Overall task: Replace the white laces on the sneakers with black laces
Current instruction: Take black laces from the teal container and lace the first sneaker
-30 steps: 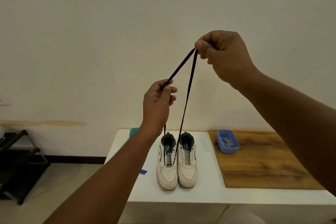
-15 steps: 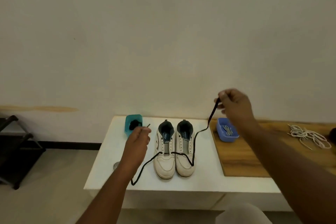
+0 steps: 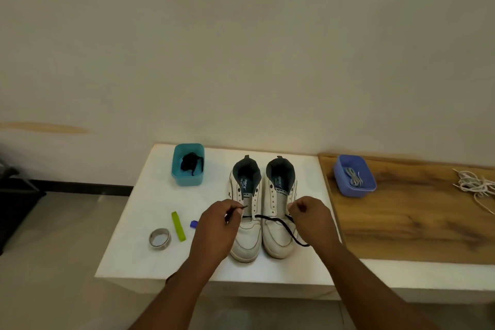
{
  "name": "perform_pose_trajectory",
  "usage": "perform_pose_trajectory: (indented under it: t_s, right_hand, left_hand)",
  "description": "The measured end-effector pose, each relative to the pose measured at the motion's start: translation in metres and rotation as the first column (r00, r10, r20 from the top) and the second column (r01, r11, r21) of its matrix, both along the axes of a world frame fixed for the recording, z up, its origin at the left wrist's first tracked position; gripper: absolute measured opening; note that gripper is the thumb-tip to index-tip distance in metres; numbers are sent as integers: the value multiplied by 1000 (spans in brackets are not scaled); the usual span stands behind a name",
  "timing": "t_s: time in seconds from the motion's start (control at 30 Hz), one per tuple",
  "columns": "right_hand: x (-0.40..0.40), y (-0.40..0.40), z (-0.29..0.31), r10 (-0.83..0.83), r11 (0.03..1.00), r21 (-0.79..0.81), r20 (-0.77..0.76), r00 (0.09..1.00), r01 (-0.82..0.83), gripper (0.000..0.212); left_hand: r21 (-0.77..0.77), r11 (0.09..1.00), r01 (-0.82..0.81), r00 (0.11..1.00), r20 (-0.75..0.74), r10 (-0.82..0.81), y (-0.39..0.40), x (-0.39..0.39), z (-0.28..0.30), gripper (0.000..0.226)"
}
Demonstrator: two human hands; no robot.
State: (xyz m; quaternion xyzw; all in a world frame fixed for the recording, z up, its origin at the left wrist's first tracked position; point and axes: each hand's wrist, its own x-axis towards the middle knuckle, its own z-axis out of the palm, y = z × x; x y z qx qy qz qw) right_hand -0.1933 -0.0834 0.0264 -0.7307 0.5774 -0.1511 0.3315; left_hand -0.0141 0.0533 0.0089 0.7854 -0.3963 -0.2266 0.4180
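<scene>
Both sneakers (image 3: 263,211) stood side by side on the white counter (image 3: 160,195), toes toward the person. Left hand (image 3: 217,228) pinched one tip of the black lace (image 3: 278,222), aimed at the left shoe's eyelet row just beside it. Right hand (image 3: 313,220) gripped the other run, which trailed across the right shoe's toe. Lace lay crosswise through the lowest eyelets; left hand was nearer the next hole.

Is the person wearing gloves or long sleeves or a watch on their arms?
No. The left hand and the right hand are both bare, with no gloves and no rings that show. Both forearms are bare as far as the picture's bottom edge, so no sleeves appear. A thin dark line crosses the left wrist; whether it is a band is too small to tell.
</scene>
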Motion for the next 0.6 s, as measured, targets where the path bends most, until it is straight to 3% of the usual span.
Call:
perform_pose_trajectory:
  t_s: [0.03, 0.17, 0.27, 0.6]
  right_hand:
    - [9, -12, -30, -5, 999, -40, 9, 1000, 6, 18]
    - [15, 21, -18, 101, 971, -225, 101, 990, -77, 10]
    - [30, 26, -11, 199, 954, -234, 34, 979, -185, 7]
    - [35, 16, -40, 251, 926, -246, -165, 954, -287, 18]
  left_hand:
    - [39, 999, 3, 1000, -8, -3, -19, 8, -28, 15]
    - [30, 995, 93, 991, 92, -95, -24, 9, -9, 17]
    - [60, 990, 129, 978, 158, -137, -33, 14, -2, 19]
    - [125, 988, 91, 952, 282, -123, -41, 17, -20, 14]
